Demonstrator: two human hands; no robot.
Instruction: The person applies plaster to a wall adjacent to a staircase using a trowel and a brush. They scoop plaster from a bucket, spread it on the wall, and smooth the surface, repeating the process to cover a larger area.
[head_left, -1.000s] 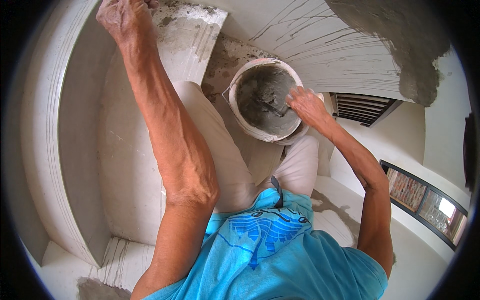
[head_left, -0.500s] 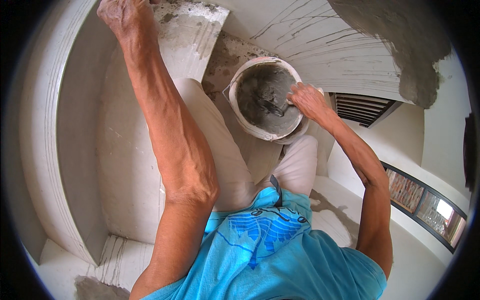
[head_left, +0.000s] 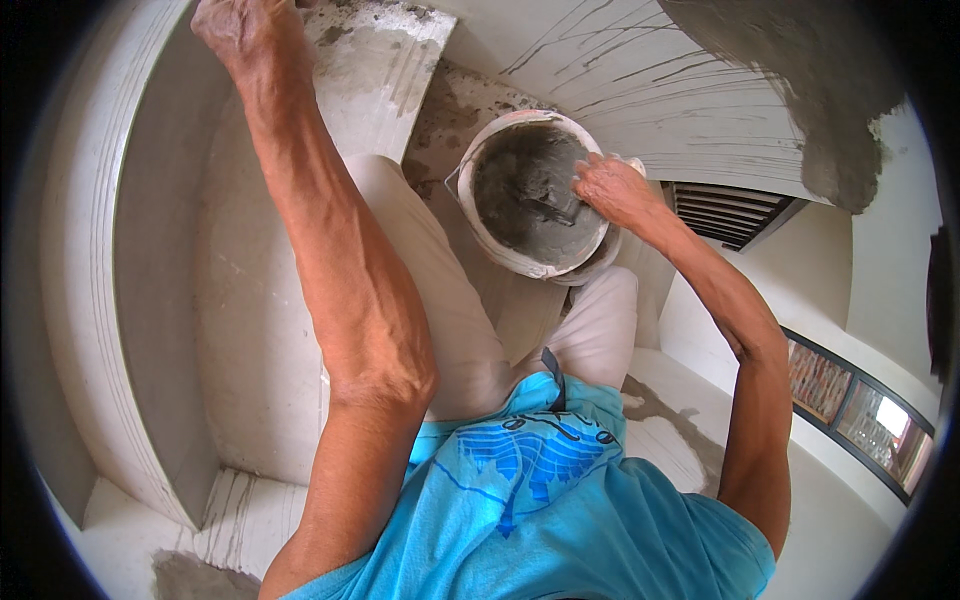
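A pale, grey-smeared bucket (head_left: 478, 222) with a wire handle stands in front of my knees, with wet cement (head_left: 508, 180) inside it. My right hand (head_left: 618, 188) is closed at the bucket's right rim. From under its fingers the dark blade of a trowel (head_left: 545, 210) reaches down into the cement; its handle is hidden by the hand. Far off to the upper left, my left hand (head_left: 250, 30) is curled over the pale step, cut by the picture's top edge. What it grips cannot be made out.
Pale steps (head_left: 255, 330) rise on the left, with a cement-spotted slab (head_left: 385, 70) at the top. A wall at upper right carries a wet grey cement patch (head_left: 850, 130) and dark streaks. Beside the bucket is a slatted vent (head_left: 735, 212); a window (head_left: 860, 405) lies further right.
My right hand has shifted slightly up, and the trowel blade has moved a little within the cement. The left arm has hardly moved.
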